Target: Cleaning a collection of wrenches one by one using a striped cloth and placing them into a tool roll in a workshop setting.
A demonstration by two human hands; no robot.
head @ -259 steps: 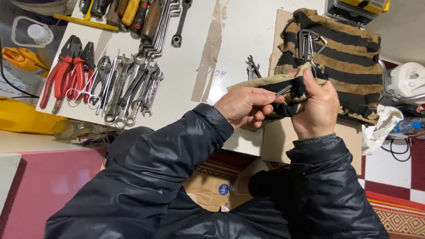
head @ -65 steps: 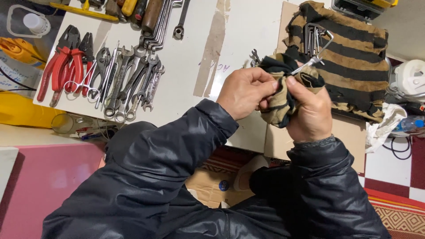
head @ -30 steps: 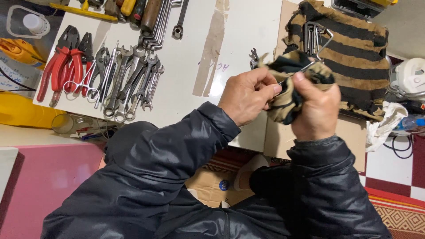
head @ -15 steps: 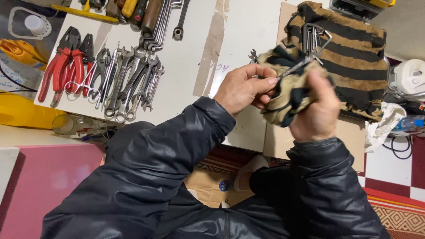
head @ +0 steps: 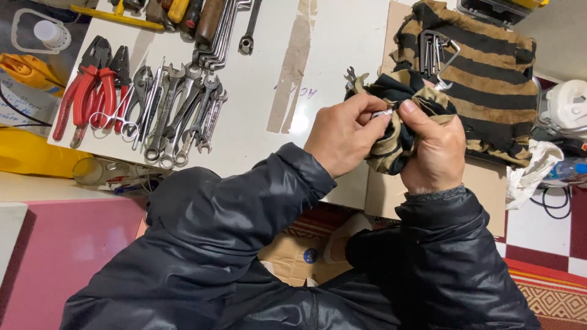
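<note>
My right hand (head: 431, 143) grips a bunched part of a black-and-tan striped cloth (head: 483, 79), wrapped around a small metal tool that is almost wholly hidden. My left hand (head: 347, 137) pinches the shiny end of that tool (head: 383, 113) where it pokes out of the cloth. The rest of the cloth lies spread on a cardboard sheet (head: 483, 195), with a ring of hex keys (head: 433, 49) resting on it.
On the white board (head: 269, 73) lie red-handled pliers (head: 85, 85), a row of several wrenches (head: 183, 110) and more spanners (head: 223, 30). A yellow container (head: 24, 153) sits at the left, a white rag (head: 529, 177) at the right.
The cloth has been bunched tighter around the tool, which showed more of its shaft before. My left hand's fingers have closed in on its end.
</note>
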